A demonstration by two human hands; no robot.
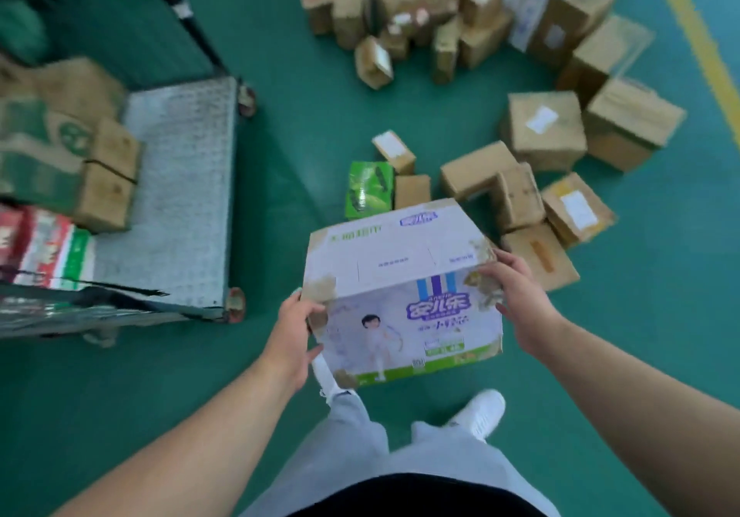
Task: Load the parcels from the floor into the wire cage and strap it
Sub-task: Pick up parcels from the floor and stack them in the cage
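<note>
Left hand (298,324) and right hand (516,300) are gripping the white diaper box (400,276) by torn, weak corners; it could be slipping down.

**White box held in both hands over green floor**

Left hand (294,324) grips the near-left corner of the white printed box (400,288); right hand (516,300) grips its right top corner. Box is tilted and off the floor (280,136). Brown parcels (544,132) and a green pack (368,190) are scattered beyond it. At left is the wire cage (180,196) base, probably mesh-sided (blurred), with cartons stacked on its left part.
</note>
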